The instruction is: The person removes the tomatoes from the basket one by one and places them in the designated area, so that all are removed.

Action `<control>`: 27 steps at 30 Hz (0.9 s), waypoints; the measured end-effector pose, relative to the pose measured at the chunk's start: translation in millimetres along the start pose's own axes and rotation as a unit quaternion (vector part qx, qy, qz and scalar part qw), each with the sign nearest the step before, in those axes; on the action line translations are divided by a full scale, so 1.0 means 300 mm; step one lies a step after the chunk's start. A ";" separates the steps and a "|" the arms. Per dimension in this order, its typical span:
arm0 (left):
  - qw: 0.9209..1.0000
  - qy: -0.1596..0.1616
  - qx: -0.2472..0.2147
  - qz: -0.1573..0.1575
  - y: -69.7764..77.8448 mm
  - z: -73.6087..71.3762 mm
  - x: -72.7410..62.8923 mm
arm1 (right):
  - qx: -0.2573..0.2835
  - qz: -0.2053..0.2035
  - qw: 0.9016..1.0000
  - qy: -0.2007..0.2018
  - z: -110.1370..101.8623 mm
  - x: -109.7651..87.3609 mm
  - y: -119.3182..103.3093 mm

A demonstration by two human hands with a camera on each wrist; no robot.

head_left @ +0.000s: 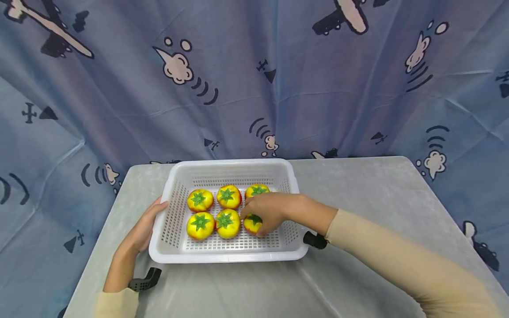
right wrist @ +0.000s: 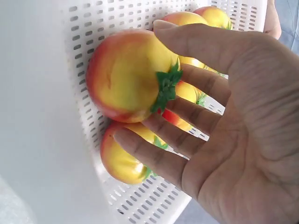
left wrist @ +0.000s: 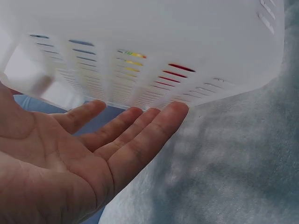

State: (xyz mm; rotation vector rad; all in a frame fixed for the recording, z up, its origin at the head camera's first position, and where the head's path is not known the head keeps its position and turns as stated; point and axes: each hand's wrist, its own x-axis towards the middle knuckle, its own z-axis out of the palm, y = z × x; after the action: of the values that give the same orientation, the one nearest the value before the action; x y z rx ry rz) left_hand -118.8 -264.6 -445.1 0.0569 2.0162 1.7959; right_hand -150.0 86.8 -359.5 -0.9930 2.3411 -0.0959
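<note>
In the head view a white perforated plastic basket (head_left: 230, 257) holds several yellow-and-red tomatoes with green leafy tops, set in two rows of three. My right hand (head_left: 270, 211) reaches in from the right and grips the front right tomato (head_left: 251, 224). The right wrist view shows thumb and fingers to either side of this tomato (right wrist: 126, 77), with another tomato (right wrist: 124, 156) beside it. Partly under the hand lies the back right tomato (head_left: 256, 190). At the basket's left side my left hand (head_left: 145, 225) holds the rim, its fingers (left wrist: 140, 149) along the outer wall.
The basket rests on a grey-covered table (head_left: 358, 190). Behind the table hangs a blue patterned curtain (head_left: 238, 88). A black wrist strap (head_left: 146, 280) is on the left wrist, and a black device (head_left: 315, 240) sits under the right wrist next to the basket's right rim.
</note>
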 end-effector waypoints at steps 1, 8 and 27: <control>1.000 0.001 0.000 -0.002 0.002 0.000 0.000 | 0.000 0.000 1.000 -0.003 0.002 0.001 0.000; 1.000 0.007 0.002 -0.014 0.001 -0.001 0.002 | 0.004 0.020 0.999 -0.028 0.010 0.006 0.009; 0.999 0.013 0.000 -0.031 -0.003 0.009 0.005 | 0.046 0.012 0.999 0.018 0.004 -0.043 0.039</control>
State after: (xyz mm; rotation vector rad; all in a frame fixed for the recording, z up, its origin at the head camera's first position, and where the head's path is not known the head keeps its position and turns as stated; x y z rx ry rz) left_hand -119.0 -261.7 -446.7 -0.0295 2.0142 1.7672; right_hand -149.9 104.1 -357.5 -0.9255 2.3567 -0.2126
